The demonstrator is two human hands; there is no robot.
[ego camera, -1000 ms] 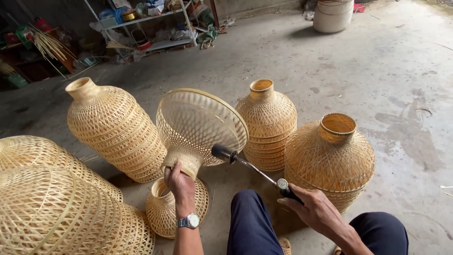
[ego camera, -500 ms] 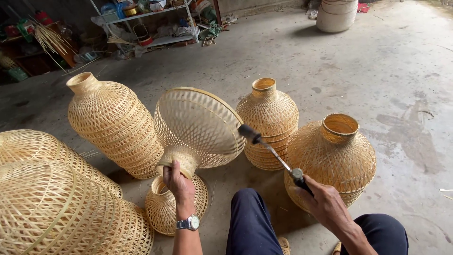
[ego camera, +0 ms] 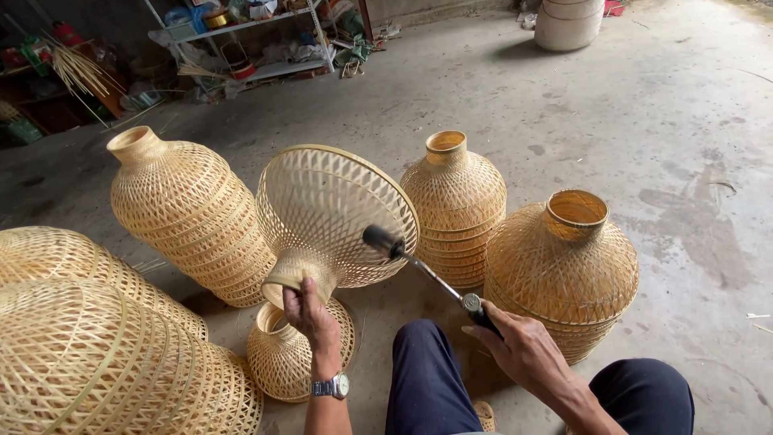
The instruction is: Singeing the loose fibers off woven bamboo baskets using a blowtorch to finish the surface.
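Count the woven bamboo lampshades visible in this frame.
7: one in the left hand, shade; one under it; a tall stack at left; two large domes at lower left; two stacks at right. Stacked ones may hide more.

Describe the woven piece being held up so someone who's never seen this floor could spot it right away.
On the grey concrete floor stands a row of woven bamboo shades. In the middle of them, the left hand grips one funnel-shaped shade by its narrow neck. Unlike its closed, bulbous neighbours, it is tilted off the floor, with open lattice weave and its wide mouth facing away.
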